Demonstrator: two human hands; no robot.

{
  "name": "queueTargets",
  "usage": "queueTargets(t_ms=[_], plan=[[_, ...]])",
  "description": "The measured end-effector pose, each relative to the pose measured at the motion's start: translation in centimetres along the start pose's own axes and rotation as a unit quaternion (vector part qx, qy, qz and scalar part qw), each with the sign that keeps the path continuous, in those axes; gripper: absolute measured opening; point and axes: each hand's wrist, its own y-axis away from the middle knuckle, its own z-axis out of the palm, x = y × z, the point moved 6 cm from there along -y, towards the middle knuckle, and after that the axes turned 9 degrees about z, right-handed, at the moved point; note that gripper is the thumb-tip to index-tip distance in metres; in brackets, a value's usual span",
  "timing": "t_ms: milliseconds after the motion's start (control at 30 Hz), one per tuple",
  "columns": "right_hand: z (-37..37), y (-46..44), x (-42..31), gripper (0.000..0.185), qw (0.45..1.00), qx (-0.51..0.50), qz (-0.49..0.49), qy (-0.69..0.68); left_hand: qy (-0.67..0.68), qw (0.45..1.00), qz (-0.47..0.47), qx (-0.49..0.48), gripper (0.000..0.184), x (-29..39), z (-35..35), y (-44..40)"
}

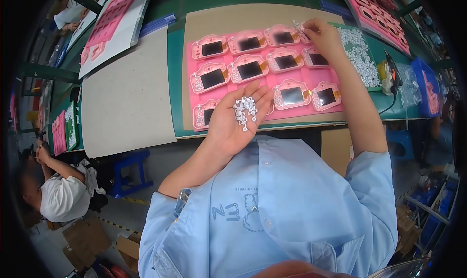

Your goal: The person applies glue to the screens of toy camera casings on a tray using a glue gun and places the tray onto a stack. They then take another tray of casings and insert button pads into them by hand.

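Palm up, my left hand holds a small heap of white button pieces, its fingers spread over the lower row of pink casings. Several pink casings with dark screens lie in rows on a pink mat. At the back right of the mat, my right hand has its fingers pinched together at the edge of a casing in the top row. Small whitish pieces show beside its fingertips; what lies between the fingers is too small to make out.
A green tray of white pieces lies right of the mat, near a blue bin and a black-handled tool. Brown card covers the left bench. A co-worker in white sits at the far left.
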Motion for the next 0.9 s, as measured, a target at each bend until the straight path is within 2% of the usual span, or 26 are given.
queueTargets(t_ms=[200, 300, 400, 500, 600, 700, 800, 900], plan=[[0.1, 0.3, -0.1, 0.015, 1.0, 0.007, 0.003, 0.012, 0.009, 1.0, -0.006, -0.007, 0.026, 0.0, 0.0, -0.1], [0.5, 0.5, -1.0, 0.015, 0.993, -0.011, -0.042, 0.106, 0.006, 1.0, -0.005, -0.007, 0.025, 0.0, 0.1, -0.1], [1.2, 0.7, -0.7, 0.015, 0.977, 0.005, -0.157, 0.144, 0.004, 1.0, -0.002, -0.004, 0.026, 0.2, 0.0, -0.1], [1.0, 0.5, -0.2, 0.016, 0.99, -0.09, -0.056, 0.097, -0.002, 1.0, 0.002, -0.006, 0.027, 0.2, 0.0, -0.1], [-0.1, 0.7, -0.9, 0.017, 0.988, -0.072, -0.076, 0.115, -0.011, 1.0, 0.009, -0.011, 0.031, 0.2, 0.0, -0.1], [-1.4, 0.5, -0.3, 0.019, 0.991, 0.006, -0.096, 0.095, -0.011, 1.0, 0.008, -0.008, 0.029, 0.2, 0.0, 0.0], [-2.0, 0.7, 0.7, 0.018, 0.988, -0.093, 0.07, 0.103, -0.002, 1.0, 0.002, -0.004, 0.026, 0.2, 0.0, 0.0], [-1.8, 1.0, 1.5, 0.019, 0.975, -0.068, -0.088, 0.193, -0.006, 1.0, 0.004, -0.003, 0.026, 0.2, 0.0, -0.1]])
